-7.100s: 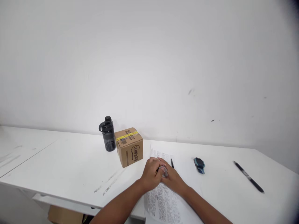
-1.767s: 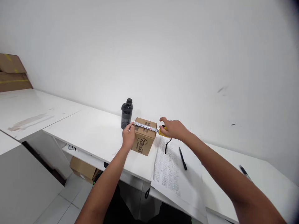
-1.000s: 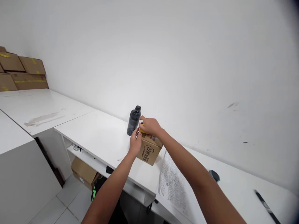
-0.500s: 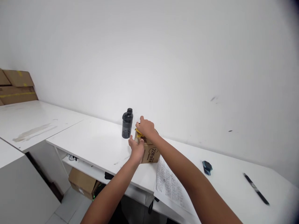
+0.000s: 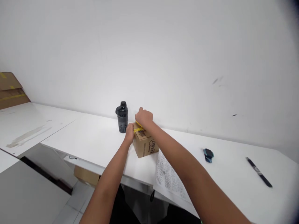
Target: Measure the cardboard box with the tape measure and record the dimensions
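A small brown cardboard box (image 5: 143, 147) with black print stands on the white desk. Yellow tape (image 5: 138, 129) lies across its top. My left hand (image 5: 129, 133) is closed against the box's left side, its fingertips hidden behind the edge. Over the far part of the top, my right hand (image 5: 144, 117) is curled in a fist on the yellow tape; my forearm covers the box's right side. Just left of the box, close to my left hand, a dark see-through bottle (image 5: 122, 118) stands upright.
A written sheet of paper (image 5: 169, 179) lies partly under my right forearm. Farther right are a dark watch-like object with blue parts (image 5: 208, 155) and a black pen (image 5: 259, 172). Large cardboard boxes (image 5: 10, 90) sit at the far left. A white wall (image 5: 163, 56) rises behind the desk.
My left hand has gone from spread fingers to closed against the box's left side. My right hand stays on the tape at the top. The view has shifted slightly.
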Action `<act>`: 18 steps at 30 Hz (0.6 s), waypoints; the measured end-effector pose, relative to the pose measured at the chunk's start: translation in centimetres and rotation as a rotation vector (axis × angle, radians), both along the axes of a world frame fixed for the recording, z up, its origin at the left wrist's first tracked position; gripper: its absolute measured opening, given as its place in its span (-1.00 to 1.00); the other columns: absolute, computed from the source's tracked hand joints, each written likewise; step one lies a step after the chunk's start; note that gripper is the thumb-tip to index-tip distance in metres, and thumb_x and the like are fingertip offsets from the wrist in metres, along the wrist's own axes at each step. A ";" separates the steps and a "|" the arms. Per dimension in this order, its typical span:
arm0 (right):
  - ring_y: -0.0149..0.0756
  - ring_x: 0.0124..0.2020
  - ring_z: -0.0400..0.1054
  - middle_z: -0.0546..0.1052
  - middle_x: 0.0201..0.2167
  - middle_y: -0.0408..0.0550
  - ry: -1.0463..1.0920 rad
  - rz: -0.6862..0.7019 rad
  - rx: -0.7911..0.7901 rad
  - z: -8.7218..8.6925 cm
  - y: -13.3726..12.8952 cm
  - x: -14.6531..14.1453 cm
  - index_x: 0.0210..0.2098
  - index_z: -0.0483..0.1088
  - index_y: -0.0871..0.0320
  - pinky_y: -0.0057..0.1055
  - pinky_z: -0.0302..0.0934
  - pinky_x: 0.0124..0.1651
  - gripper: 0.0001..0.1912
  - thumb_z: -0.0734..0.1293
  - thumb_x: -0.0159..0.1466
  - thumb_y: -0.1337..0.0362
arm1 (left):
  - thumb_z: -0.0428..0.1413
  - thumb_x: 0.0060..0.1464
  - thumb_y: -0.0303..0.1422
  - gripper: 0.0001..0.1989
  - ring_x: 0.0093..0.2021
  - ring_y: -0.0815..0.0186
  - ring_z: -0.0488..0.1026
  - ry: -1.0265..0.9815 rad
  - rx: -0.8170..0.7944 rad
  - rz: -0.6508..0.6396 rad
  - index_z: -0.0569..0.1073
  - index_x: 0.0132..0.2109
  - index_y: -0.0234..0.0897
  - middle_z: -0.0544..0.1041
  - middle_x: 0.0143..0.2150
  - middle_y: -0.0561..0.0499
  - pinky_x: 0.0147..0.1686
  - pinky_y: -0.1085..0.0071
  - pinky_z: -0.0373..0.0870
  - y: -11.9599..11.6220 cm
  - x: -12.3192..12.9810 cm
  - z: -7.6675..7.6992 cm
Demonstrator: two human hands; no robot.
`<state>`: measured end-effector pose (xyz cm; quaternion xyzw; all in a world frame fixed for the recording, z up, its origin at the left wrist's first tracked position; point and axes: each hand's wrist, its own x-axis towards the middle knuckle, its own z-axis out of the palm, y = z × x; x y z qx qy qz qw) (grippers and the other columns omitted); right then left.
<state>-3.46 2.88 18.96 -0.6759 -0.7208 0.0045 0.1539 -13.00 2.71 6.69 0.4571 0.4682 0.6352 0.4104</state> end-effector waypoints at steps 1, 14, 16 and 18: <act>-0.04 -0.08 0.45 0.52 -0.11 0.29 0.005 -0.001 0.011 -0.1 0.1 0.2 0.04 0.25 0.27 -0.25 0.26 -0.18 -0.63 0.05 0.33 0.24 | 0.01 0.13 -0.20 -0.72 -0.32 0.31 0.35 -0.003 0.002 0.012 0.30 -0.47 -0.24 0.38 -0.46 0.07 -0.25 0.40 0.32 0.0 0.2 -0.4; -0.11 -0.21 0.47 0.55 -0.23 0.21 -0.021 0.000 0.104 -1.4 -0.6 -0.3 0.01 0.21 0.25 -0.29 0.24 -0.22 -0.71 0.05 0.37 0.29 | -0.02 0.19 -0.18 -0.68 -0.34 0.33 0.32 -0.040 0.014 0.088 0.29 -0.47 -0.24 0.37 -0.46 0.06 -0.27 0.42 0.27 -0.5 1.7 -0.8; -0.12 -0.21 0.48 0.55 -0.24 0.22 -0.036 -0.005 0.095 -1.3 -0.7 -0.4 0.02 0.21 0.26 -0.30 0.25 -0.23 -0.71 0.05 0.38 0.28 | -0.02 0.19 -0.18 -0.69 -0.34 0.32 0.34 -0.045 0.011 0.109 0.31 -0.46 -0.25 0.39 -0.46 0.06 -0.27 0.41 0.28 -0.5 1.6 -0.9; -0.14 -0.21 0.48 0.56 -0.24 0.21 -0.033 -0.012 0.095 -1.3 -0.8 -0.5 0.03 0.20 0.27 -0.32 0.26 -0.23 -0.69 0.06 0.38 0.26 | 0.00 0.17 -0.19 -0.71 -0.34 0.32 0.35 -0.054 0.010 0.124 0.34 -0.45 -0.26 0.40 -0.46 0.06 -0.29 0.41 0.28 -0.4 1.5 -0.7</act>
